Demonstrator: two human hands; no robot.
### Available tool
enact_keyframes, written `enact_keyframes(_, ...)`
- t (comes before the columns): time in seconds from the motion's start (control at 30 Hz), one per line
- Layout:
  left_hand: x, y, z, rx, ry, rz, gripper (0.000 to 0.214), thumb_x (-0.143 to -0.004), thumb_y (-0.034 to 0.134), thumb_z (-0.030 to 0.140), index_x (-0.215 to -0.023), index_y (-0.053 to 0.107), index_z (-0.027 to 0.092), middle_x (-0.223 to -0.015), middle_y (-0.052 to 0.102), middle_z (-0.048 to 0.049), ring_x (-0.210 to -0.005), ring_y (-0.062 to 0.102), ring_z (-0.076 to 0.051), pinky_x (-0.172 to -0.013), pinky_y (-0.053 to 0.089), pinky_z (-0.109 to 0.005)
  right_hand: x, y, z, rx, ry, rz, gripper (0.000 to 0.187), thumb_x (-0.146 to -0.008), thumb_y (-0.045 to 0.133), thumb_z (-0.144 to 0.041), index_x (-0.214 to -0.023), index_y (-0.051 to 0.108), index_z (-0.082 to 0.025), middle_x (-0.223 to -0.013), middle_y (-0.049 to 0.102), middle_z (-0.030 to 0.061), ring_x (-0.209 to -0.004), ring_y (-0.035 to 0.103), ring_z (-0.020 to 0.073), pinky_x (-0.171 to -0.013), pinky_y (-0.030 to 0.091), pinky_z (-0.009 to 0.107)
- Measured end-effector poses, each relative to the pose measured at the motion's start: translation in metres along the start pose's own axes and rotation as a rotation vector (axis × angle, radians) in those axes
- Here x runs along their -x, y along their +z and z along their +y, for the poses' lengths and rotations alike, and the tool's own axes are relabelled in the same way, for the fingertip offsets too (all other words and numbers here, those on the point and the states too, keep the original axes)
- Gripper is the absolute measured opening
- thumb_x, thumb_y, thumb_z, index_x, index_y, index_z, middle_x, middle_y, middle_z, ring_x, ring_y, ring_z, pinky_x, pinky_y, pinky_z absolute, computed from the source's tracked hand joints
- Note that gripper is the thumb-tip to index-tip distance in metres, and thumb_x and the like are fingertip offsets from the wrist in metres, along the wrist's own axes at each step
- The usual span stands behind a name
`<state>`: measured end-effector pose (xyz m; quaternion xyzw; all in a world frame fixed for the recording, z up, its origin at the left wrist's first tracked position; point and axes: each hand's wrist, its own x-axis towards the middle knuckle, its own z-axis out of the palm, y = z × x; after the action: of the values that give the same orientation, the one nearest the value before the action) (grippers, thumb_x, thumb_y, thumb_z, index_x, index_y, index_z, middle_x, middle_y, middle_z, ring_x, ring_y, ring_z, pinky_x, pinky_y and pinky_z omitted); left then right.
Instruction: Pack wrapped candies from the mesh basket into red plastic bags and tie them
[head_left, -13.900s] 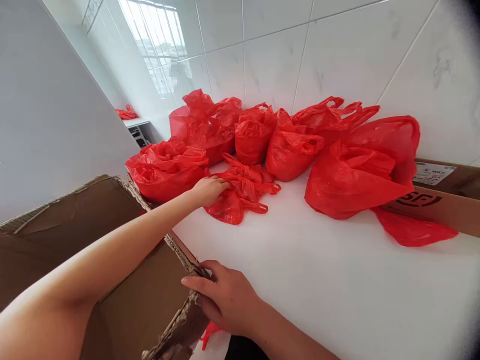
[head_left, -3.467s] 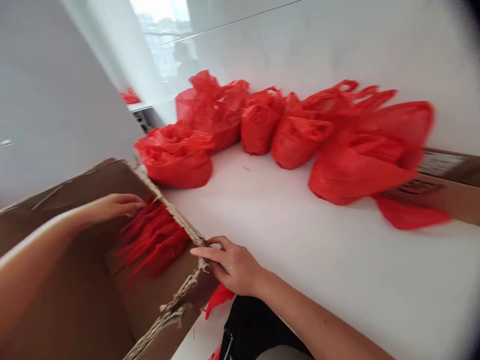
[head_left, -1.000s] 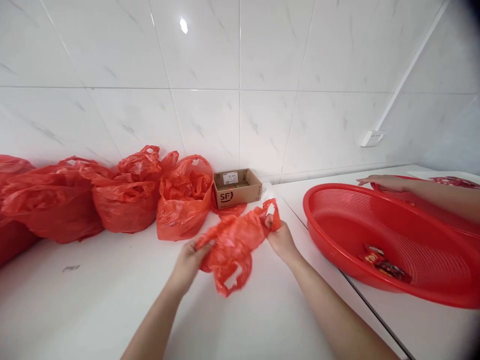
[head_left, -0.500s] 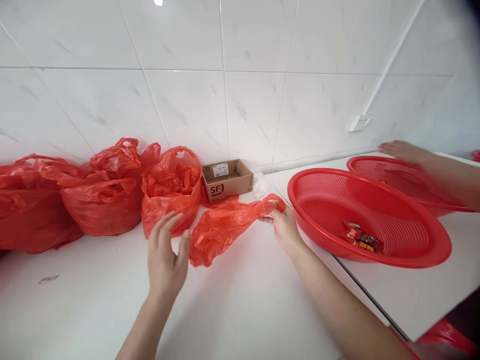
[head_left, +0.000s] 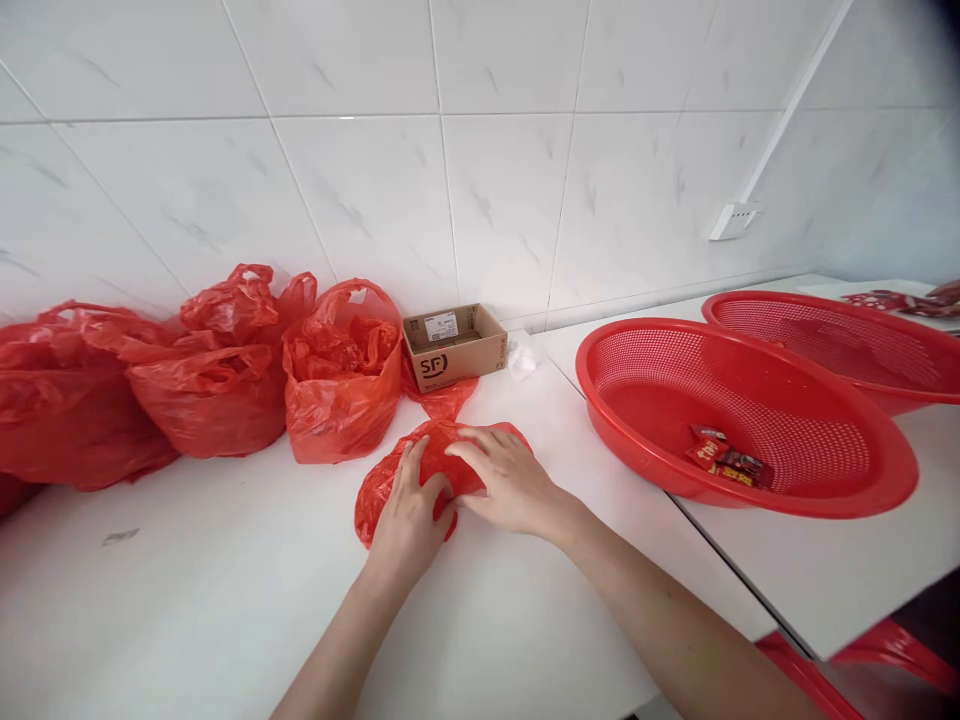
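1 thin red bag lies crumpled on the white table, and here are the left hand and the right hand, close together on top of it! Fingers bent, thumbs turned towards each other; whether either of the hands actually pinches the plastic, I can't tell from here.

So where's the danger? Film this flimsy could tear if a fingertip digs in while the other side pulls. Its layers may cling, too, so a fold could spring loose once the pressure lifts. And watch the loose red sheet at the foot of the cardboard box: close enough to snag, and the box might come along with it. The right forearm runs near the perforated red basin; a careless elbow might shove it. The nearest bulging bag gapes at the top, so a knock could spill it.

Now the lettering! Bold black "SF" with a curved stroke, plain on the box front. The white label towards its back carries print, far too small to read. Small packets in the basin flash pale characters on red; no brand I'd call there.
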<state>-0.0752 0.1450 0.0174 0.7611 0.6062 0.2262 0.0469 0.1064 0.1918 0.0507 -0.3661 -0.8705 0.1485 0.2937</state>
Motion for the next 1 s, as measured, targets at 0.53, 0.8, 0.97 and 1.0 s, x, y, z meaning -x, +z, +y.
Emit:
enact_keyframes(0.53, -0.003, -0.038, 0.002, 0.45, -0.309, 0.384, 0.034, -0.095, 0.041, 0.046, -0.121, 0.046, 0.025, -0.122, 0.059, -0.0086, -0.102, 0.062, -0.022, -0.074, 0.056, -0.035, -0.005, -0.021, 0.023, -0.322, 0.349, 0.05, 0.016, -0.084, 0.057, -0.036, -0.079, 0.061, -0.021, -0.066, 0.058, -0.0039, -0.06, 0.05, 0.0127, -0.06, 0.038, 0.025)
enact_keyframes(0.8, -0.01, -0.02, -0.003, 0.688, -0.452, 0.126, 0.041, -0.077, 0.068, 0.047, -0.11, 0.062, 0.022, -0.091, 0.071, -0.0037, -0.086, 0.068, -0.022, -0.075, 0.053, -0.032, -0.002, -0.009, 0.004, -0.62, 0.229, -0.193, 0.022, -0.083, 0.061, -0.043, -0.082, 0.062, -0.022, -0.071, 0.058, -0.0034, -0.066, 0.054, 0.0136, -0.063, 0.042, 0.025)
enact_keyframes(0.97, -0.016, -0.039, -0.049, 0.639, -0.568, 0.264, 0.028, -0.074, 0.062, 0.047, -0.08, 0.057, 0.02, -0.071, 0.066, -0.0021, -0.073, 0.068, -0.022, -0.067, 0.054, -0.032, -0.012, -0.029, 0.035, -0.905, 0.44, 0.461, 0.013, -0.075, 0.061, -0.032, -0.082, 0.057, -0.022, -0.076, 0.06, -0.0036, -0.067, 0.055, 0.0122, -0.064, 0.044, 0.025)
enact_keyframes(1.0, -0.016, -0.044, -0.055, 0.629, -0.577, 0.274, 0.027, -0.074, 0.061, 0.047, -0.08, 0.056, 0.02, -0.07, 0.065, -0.0022, -0.073, 0.068, -0.023, -0.068, 0.054, -0.034, -0.013, -0.032, 0.039, -1.008, 0.481, 0.538, 0.016, -0.071, 0.064, -0.031, -0.082, 0.055, -0.023, -0.076, 0.06, -0.0039, -0.066, 0.056, 0.0119, -0.064, 0.045, 0.025)
